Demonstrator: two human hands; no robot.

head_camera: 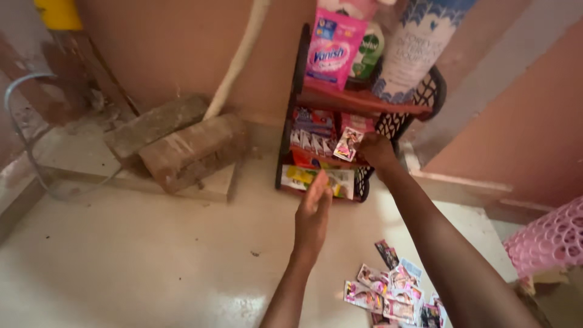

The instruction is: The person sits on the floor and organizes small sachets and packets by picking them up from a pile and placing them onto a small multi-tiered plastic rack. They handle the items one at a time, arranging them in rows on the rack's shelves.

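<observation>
The right hand (pixel 375 150), right of frame centre, pinches a small pink sachet (pixel 348 144) against the middle shelf of a dark plastic rack (pixel 290 115). The left hand (pixel 313 212), just below it, is flat and open, holding nothing. More sachets (pixel 392 290) lie scattered on the floor at the lower right. Bricks (pixel 182 143) sit left of centre.

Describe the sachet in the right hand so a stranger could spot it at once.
Find the dark plastic rack against the wall. At its middle shelf, the right hand holds a small sachet, white-edged with a pink picture. Unlike the packets standing in rows behind it, it sits tilted, out in front.
</observation>
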